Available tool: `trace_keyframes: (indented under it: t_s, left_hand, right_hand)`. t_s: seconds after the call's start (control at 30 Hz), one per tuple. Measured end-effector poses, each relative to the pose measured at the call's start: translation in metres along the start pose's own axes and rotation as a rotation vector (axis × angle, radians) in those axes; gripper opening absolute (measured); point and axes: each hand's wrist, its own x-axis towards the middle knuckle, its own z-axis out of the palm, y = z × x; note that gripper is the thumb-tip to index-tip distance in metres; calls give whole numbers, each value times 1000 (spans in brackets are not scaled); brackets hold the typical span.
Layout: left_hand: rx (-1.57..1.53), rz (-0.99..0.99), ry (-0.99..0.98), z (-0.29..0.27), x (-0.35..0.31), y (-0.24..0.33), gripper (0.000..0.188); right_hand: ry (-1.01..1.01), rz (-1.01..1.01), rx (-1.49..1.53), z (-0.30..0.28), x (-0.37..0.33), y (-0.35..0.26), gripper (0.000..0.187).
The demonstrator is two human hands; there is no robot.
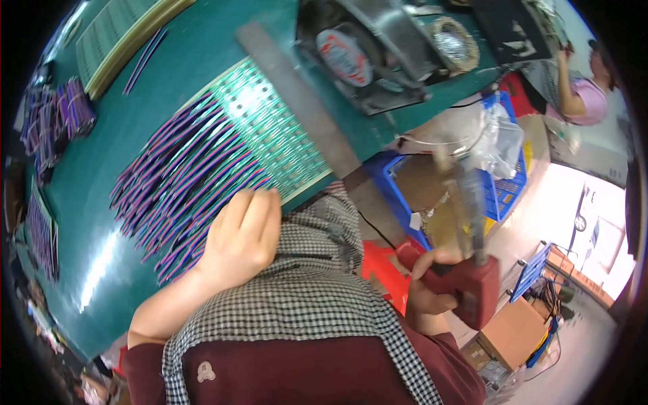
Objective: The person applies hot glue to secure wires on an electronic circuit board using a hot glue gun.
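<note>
A green circuit board panel [287,145] lies on the green bench, with rows of thin wires [189,182] in dark, red and blue-purple fanning left from it. My left hand [244,229] is at the panel's near corner beside the wires, its fingers curled together; anything in them is hidden. My right hand [432,287] grips the handle of a red pistol-shaped soldering gun [478,290], off the bench to the right. Its metal front points upward and is blurred. Along the panel's right side runs a flat grey metal bar [297,94].
A black fan [344,57] stands at the back, near a round dish of metallic wool [455,44]. Wire bundles [57,121] and another panel stack [121,40] are at left. Blue crates [499,196] and a cardboard box [514,334] stand right. Another person [584,98] is far right.
</note>
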Motion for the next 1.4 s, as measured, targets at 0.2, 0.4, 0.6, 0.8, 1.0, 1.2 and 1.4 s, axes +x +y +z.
trace_keyframes:
  t_s: [0.2, 0.4, 0.6, 0.8, 1.0, 1.2, 1.4]
  left_hand:
    - [0, -71, -94, -11, -7, 0, 28]
    - [-73, -202, 107, -32, 3, -52, 26]
    - [132, -437, 74, -18, 27, -182, 24]
    - [142, -523, 14, 7, 54, -225, 21]
    - [-126, -504, 82, 2, 51, -239, 16]
    - [-820, -757, 70, -12, 45, -210, 20]
    - [-877, -773, 37, -20, 43, -199, 25]
  right_hand:
    - [286, -46, -201, 2, 111, 3, 37]
    - [407, -157, 17, -27, 104, 15, 41]
    - [381, -215, 121, -15, 78, 18, 41]
    - [396, -222, 1, -17, 55, 14, 47]
    - [447, -177, 51, -11, 44, 6, 53]
    - [418, -248, 71, -15, 38, 8, 47]
    - [454, -178, 20, -15, 36, 10, 58]
